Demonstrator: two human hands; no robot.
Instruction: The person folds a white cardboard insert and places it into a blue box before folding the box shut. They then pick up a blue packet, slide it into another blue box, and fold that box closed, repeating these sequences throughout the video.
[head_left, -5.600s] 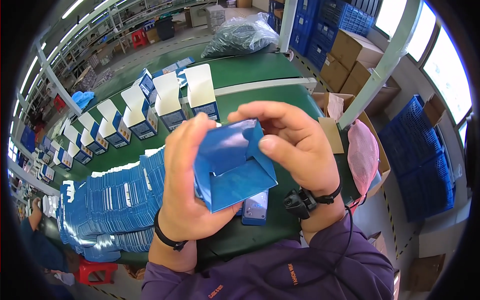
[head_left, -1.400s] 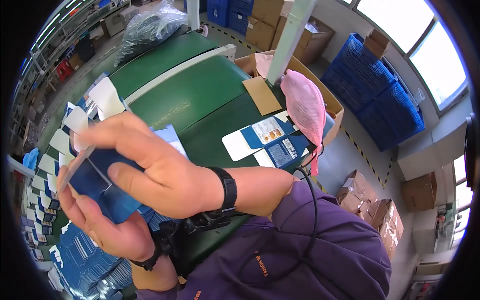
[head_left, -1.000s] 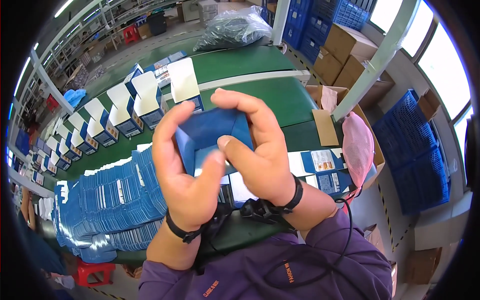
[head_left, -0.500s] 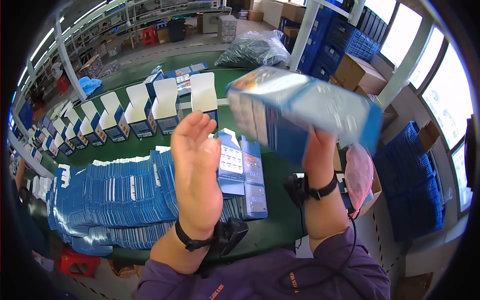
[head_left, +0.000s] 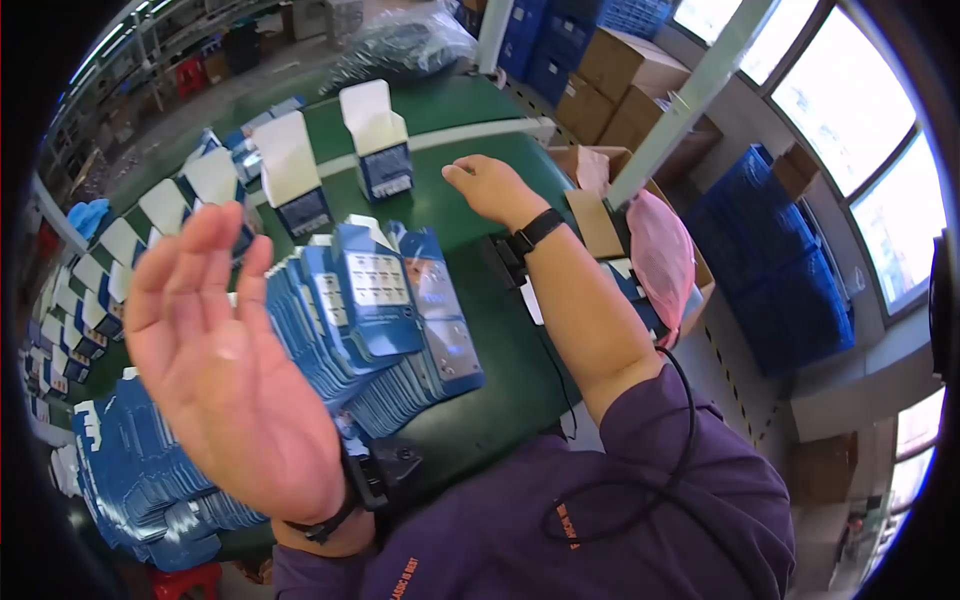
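Observation:
My left hand (head_left: pixel 230 370) is raised palm up in the near left, fingers stretched out and holding nothing. Beneath and beside it lie stacks of flat blue cartons (head_left: pixel 375 290), some with white panels. Over the green table, my right hand (head_left: pixel 497 192) hangs with loosely bent fingers and nothing visible in them. To its left, a blue box with a raised white flap (head_left: pixel 385 170) stands upright, apart from the hand. Another open-flapped box (head_left: pixel 300 205) stands further left, at the head of a row of similar boxes running along the table.
A pink mesh bag (head_left: pixel 660 255) hangs by a cardboard carton (head_left: pixel 590 165) at the table's right. Blue crates (head_left: pixel 775 265) are stacked beyond it. A clear plastic bag of dark items (head_left: pixel 400 50) lies at the back. A white post (head_left: pixel 690 100) rises on the right.
The box that my right hand held has been let go and stands at the right end of the row. My left hand has moved left and nearer; the view has turned right.

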